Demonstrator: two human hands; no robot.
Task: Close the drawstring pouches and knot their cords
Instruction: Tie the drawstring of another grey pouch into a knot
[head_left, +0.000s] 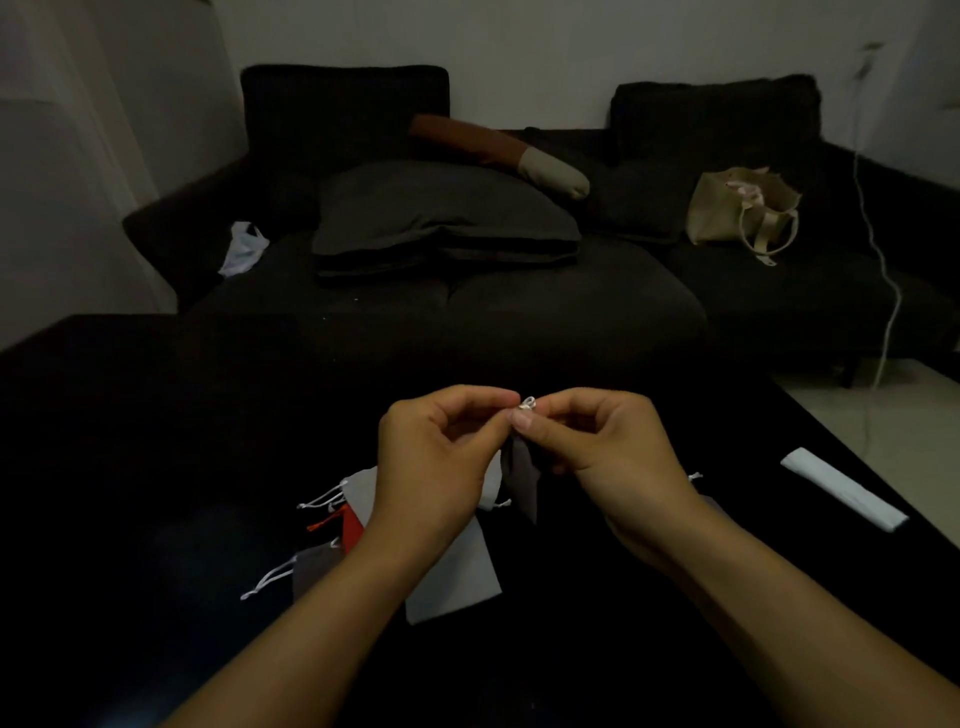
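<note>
Hands (519, 447) pinching cord (525, 405) — pouch (522, 473) dangling between

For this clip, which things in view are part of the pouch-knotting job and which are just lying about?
Part of the job:
- dark pouch, its white cord pinched by left hand and right hand
- pile of pouches on the table

Lying about:
- folded white paper
- beige tote bag
- grey cushion

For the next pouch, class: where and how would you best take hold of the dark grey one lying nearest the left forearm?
Probably by its white cord, coming in from the left. The dark grey pouch lies flat on the table with its cords trailing out leftward, clear of the other pouches and the left forearm beside it.
</note>
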